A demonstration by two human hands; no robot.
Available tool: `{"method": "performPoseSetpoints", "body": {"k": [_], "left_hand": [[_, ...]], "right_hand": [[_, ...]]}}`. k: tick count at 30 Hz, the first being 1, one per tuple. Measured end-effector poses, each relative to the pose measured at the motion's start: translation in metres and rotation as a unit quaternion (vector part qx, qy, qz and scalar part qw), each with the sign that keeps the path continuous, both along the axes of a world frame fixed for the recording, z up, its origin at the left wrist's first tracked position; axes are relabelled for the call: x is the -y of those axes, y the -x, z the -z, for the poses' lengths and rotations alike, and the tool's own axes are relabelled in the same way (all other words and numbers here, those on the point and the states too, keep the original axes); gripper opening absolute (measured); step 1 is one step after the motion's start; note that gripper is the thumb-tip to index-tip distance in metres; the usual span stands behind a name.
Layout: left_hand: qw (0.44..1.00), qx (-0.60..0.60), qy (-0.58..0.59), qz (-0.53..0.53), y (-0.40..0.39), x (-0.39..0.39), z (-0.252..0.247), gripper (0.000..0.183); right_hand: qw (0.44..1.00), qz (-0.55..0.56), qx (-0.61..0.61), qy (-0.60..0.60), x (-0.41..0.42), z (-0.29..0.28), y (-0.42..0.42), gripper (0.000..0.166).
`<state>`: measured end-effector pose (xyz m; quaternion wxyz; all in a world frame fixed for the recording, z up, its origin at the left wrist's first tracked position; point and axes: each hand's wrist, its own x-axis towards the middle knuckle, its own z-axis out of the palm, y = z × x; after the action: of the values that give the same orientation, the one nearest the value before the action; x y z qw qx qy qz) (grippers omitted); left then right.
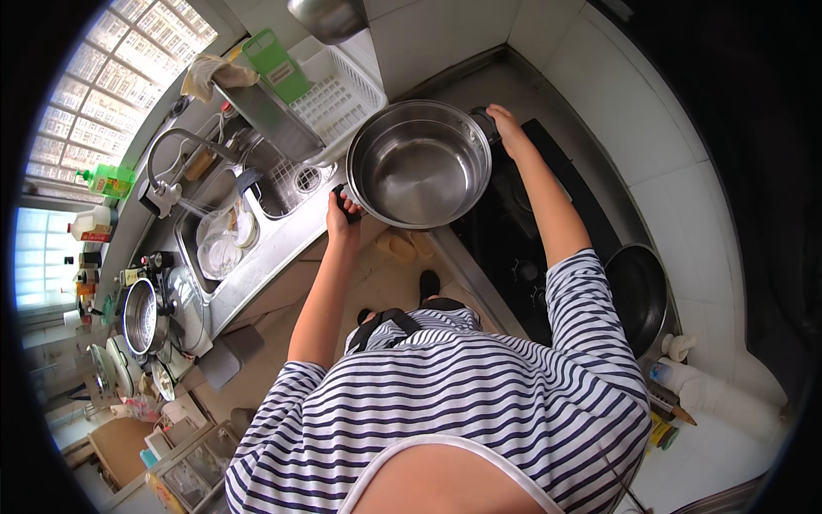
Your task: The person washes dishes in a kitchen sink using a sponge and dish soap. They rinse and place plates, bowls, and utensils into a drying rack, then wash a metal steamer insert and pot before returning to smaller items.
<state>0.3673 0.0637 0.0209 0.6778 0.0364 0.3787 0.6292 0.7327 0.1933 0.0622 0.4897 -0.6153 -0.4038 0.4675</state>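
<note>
A large stainless steel pot (420,170) hangs in front of me, held by its two black side handles. My left hand (342,212) is closed around the near-left handle, beside the sink counter. At the far right, my right hand (505,128) grips the other handle, above the edge of the black gas hob (514,238). Light reflects off the pot's bare inner bottom, and I see nothing inside it. Part of the hob and the counter corner are hidden behind the pot.
Left of the pot lies a double sink; its nearer basin holds dishes (225,244) under a running faucet (168,186). A white dish rack (337,96) with a green cutting board (276,67) stands behind. A black wok (636,299) sits right of my arm. Yellow slippers (397,247) lie on the floor.
</note>
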Motion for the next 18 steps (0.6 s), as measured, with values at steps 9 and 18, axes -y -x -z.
{"method": "performPoseSetpoints", "body": {"k": [9,18], "left_hand": [[0.922,-0.341,0.181,-0.030,0.063,0.040,0.006,0.051],[0.920,-0.226,0.279,-0.154,0.164,0.175,0.031,0.028]], "right_hand": [[0.910,0.051,0.202,-0.359,0.089,-0.069,0.099,0.013],[0.885,-0.260,0.202,-0.329,0.215,-0.095,0.299,0.008]]}}
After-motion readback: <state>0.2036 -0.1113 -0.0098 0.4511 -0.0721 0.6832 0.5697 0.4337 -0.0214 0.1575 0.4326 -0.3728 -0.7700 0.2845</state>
